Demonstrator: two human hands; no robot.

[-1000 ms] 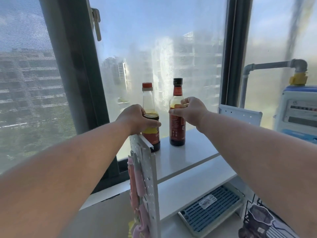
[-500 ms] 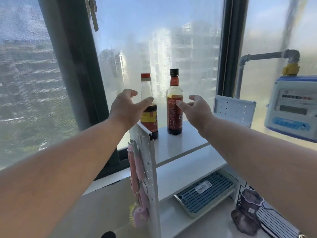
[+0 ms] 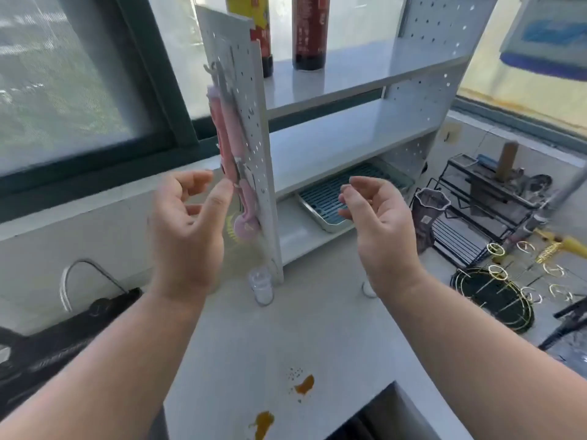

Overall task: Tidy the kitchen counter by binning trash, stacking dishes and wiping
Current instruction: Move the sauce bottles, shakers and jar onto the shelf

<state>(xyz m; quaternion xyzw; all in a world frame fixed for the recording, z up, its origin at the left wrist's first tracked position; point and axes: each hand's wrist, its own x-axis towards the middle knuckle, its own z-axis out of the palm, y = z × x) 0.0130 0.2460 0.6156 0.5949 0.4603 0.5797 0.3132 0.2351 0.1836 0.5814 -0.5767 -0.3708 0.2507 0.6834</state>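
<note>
Counter [image 3: 286,338]: pale grey — two orange stains [image 3: 304,384] near its front edge.
Rack [image 3: 333,138]: white, two bottles [image 3: 309,33] on top.
Left hand [image 3: 187,230]: empty, fingers loosely spread.
Right hand [image 3: 378,223]: empty, loosely spread.

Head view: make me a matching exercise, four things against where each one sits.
Things:
1. dark sauce bottle
2. blue slatted tray
3. orange smears
4. pink brush

Places:
A. on the counter, near edge
B. hanging on the rack's pegboard side
C. rack's top shelf
D. under the rack's lowest shelf

Pairs: 1-C, 2-D, 3-A, 4-B
</note>
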